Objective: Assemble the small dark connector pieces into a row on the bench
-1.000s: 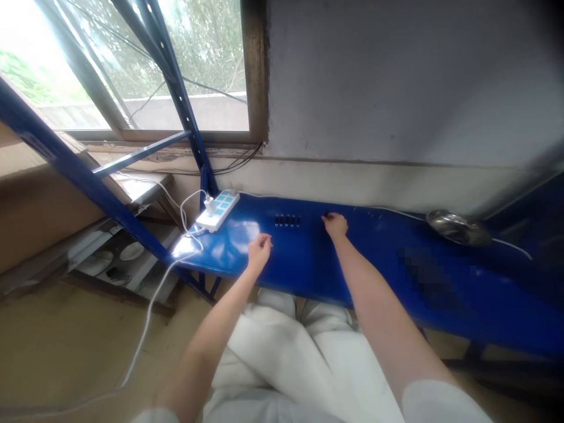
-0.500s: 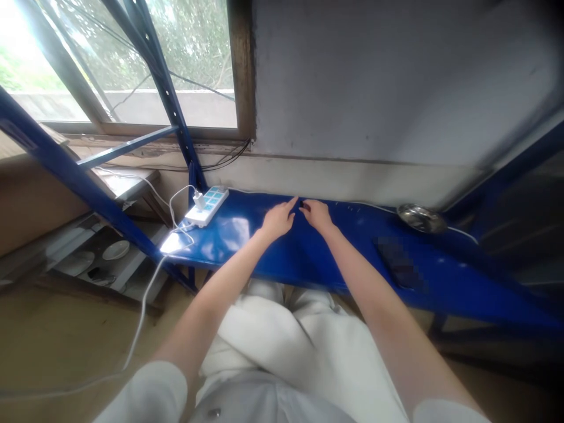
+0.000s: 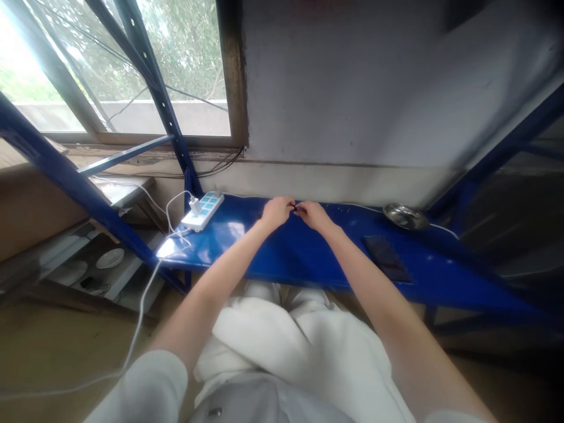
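Note:
My left hand (image 3: pixel 279 212) and my right hand (image 3: pixel 312 215) meet above the far part of the blue shelf board (image 3: pixel 304 258). Their fingertips are pinched together around a small black piece (image 3: pixel 295 207). It is too small and too covered by fingers for me to tell its kind. Right of my right hand, several tiny slim pieces (image 3: pixel 343 208) lie close to the board's back edge.
A white power strip (image 3: pixel 203 212) with a plugged-in white charger (image 3: pixel 194 205) lies on the left. Toward the right are a shiny metal dish (image 3: pixel 404 216) and a dark flat object (image 3: pixel 388 259), partly pixelated. Blue uprights (image 3: pixel 152 76) frame the shelf.
My left hand's outstretched index finger has bent in, and its fingertips now meet my right hand's at the black piece. The view has shifted slightly.

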`<state>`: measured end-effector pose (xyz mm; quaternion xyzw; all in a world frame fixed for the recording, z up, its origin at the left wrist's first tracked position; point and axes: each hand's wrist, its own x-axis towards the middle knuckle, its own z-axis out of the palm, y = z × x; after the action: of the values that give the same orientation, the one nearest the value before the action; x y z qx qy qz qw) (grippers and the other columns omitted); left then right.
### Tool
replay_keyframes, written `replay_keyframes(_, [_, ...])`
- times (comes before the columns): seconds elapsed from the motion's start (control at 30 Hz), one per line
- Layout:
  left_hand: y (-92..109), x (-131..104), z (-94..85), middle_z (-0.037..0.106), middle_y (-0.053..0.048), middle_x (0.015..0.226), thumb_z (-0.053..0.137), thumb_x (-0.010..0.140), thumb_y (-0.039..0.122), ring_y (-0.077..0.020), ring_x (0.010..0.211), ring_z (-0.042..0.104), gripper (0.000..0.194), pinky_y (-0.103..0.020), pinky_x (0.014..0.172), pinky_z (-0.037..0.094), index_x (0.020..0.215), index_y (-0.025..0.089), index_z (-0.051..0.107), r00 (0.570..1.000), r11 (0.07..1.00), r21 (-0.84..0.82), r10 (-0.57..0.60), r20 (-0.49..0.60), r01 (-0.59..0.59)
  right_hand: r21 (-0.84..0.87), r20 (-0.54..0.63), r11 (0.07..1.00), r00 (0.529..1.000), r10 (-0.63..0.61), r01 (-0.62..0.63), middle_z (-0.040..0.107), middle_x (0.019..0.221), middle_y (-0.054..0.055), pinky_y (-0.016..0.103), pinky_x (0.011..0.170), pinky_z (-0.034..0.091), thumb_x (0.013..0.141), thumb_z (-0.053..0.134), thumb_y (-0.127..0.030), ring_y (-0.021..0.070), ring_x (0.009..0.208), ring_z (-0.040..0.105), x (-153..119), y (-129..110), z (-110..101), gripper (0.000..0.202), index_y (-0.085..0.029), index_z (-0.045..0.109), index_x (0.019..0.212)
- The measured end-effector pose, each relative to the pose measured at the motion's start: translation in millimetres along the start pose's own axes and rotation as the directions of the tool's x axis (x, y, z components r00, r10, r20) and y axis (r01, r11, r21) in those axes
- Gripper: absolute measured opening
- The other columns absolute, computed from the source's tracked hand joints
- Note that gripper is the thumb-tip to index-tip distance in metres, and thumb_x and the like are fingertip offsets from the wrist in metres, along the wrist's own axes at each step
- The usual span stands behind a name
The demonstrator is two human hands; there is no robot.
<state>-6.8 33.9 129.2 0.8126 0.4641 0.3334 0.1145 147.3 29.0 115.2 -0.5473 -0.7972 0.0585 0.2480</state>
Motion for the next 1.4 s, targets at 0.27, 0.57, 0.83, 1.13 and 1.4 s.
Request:
replay_keyframes(0.27, [-2, -4, -14.3, 0.064, -0.004, 0.082, 0.057, 0.076, 0.023, -0.0089, 0.052, 0.059, 0.014, -0.021, 0.054, 0.046, 0.087, 0.014, 0.060, 0.952, 0.849, -0.484, -0.293, -0.093, 0.214, 0.050, -0.033, 0.994, 0.994, 0.103, -0.101, 0.062, 0.071, 0.005, 0.023, 0.056, 0.035, 0.088, 0.040, -0.036, 0.0159, 0.061, 0.054, -7, -5, -2, 0.027, -0.016, 0.057, 0.080])
replay_keyframes(0.57, [1, -8, -14.1, 0.066, -0.004, 0.083, 0.059, 0.076, 0.027, -0.0075, 0.050, 0.059, 0.017, -0.020, 0.055, 0.046, 0.087, 0.014, 0.061, 0.951, 0.827, -0.539, -0.276, -0.137, 0.162, 0.044, -0.032, 0.996, 0.996, 0.079, -0.078, 0.059, 0.066, 0.003, 0.023, 0.054, 0.034, 0.088, 0.039, -0.032, 0.0149, 0.057, 0.051, -6, -8, 2, 0.025, -0.019, 0.053, 0.072])
replay_keyframes(0.83, [0, -10, -12.5, 0.065, -0.004, 0.084, 0.060, 0.075, 0.027, -0.0074, 0.050, 0.059, 0.017, -0.021, 0.055, 0.046, 0.086, 0.014, 0.061, 0.954, 0.830, -0.539, -0.260, -0.147, 0.143, -0.022, -0.028, 0.997, 0.997, 0.069, -0.069, 0.059, 0.066, 0.003, 0.023, 0.051, 0.030, 0.089, 0.039, -0.032, 0.0149, 0.056, 0.051, -8, -9, 5, 0.024, -0.019, 0.051, 0.072])
replay_keyframes(1.13, [0, -12, -12.3, 0.065, -0.003, 0.082, 0.059, 0.074, 0.027, -0.0069, 0.051, 0.057, 0.018, -0.020, 0.055, 0.045, 0.087, 0.015, 0.061, 0.972, 0.882, -0.454, -0.205, -0.118, 0.131, -0.176, -0.017, 0.982, 0.997, 0.071, -0.073, 0.061, 0.075, 0.007, 0.024, 0.051, 0.030, 0.090, 0.036, -0.030, 0.0163, 0.062, 0.054, -11, -13, 3, 0.024, -0.018, 0.055, 0.082])
replay_keyframes(1.4, [-10, -12, 1.0, 0.067, -0.003, 0.079, 0.061, 0.072, 0.027, -0.0113, 0.059, 0.059, 0.015, -0.022, 0.059, 0.046, 0.084, 0.017, 0.064, 0.987, 0.949, -0.294, -0.144, -0.072, 0.117, -0.138, -0.065, 0.985, 0.993, 0.096, -0.105, 0.062, 0.086, 0.010, 0.025, 0.058, 0.037, 0.088, 0.041, -0.029, 0.0183, 0.072, 0.057, -11, -11, 5, 0.020, -0.017, 0.056, 0.091])
